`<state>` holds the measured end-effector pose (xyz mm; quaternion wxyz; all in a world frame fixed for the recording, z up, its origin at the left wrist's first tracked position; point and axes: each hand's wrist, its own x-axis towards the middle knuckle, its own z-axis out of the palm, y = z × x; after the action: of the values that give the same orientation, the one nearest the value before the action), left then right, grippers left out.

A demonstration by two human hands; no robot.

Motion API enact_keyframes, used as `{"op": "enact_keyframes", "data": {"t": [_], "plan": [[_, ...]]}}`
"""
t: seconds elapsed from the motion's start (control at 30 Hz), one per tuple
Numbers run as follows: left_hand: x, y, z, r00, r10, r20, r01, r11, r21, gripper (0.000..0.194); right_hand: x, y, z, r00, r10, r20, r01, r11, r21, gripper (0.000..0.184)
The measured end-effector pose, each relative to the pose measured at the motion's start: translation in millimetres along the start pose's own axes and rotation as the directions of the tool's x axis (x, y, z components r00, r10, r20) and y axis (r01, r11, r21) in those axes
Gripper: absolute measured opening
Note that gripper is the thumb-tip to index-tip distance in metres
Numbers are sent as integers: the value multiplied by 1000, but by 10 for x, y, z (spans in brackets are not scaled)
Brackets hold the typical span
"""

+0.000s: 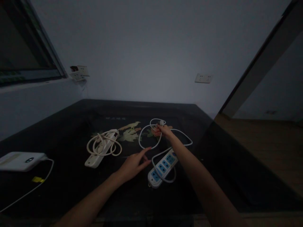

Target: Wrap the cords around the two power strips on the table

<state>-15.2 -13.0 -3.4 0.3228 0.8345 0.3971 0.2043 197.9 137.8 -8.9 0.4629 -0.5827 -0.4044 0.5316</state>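
Note:
A white power strip with blue sockets (163, 167) lies on the dark table (71, 189), its white cord (151, 138) looping loosely behind it. My right hand (163, 130) reaches far over the strip and is closed on the cord near its plug end. My left hand (134, 164) rests flat on the table just left of the strip, fingers stretched out toward the cord loop, holding nothing. A second, cream power strip (100, 151) lies further left with its cord coiled on top.
A white box-shaped device (20, 160) with a cable and a yellow tag sits at the table's left edge. Wall sockets (203, 78) are on the back wall, more (79, 73) near the window. A wooden floor (272, 142) lies right of the table.

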Motion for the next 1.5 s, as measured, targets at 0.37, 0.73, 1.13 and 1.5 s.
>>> {"op": "enact_keyframes", "data": {"t": [0.37, 0.73, 1.13, 1.5], "plan": [[532, -269, -16, 981, 129, -148, -88, 963, 254, 32, -366, -95, -237, 986, -161, 35, 165, 966, -201, 24], [550, -403, 13, 979, 144, -143, -89, 938, 335, 16, -576, -239, -694, 970, -241, 25, 238, 967, 85, 25], [836, -22, 135, 994, 101, 41, -101, 995, -18, 23, -690, -974, -1304, 785, -526, -328, 600, 778, 186, 23], [917, 56, 212, 976, 92, 195, -121, 983, 140, 24, -381, -1603, -2128, 473, -732, -490, 639, 668, -381, 16]]}}
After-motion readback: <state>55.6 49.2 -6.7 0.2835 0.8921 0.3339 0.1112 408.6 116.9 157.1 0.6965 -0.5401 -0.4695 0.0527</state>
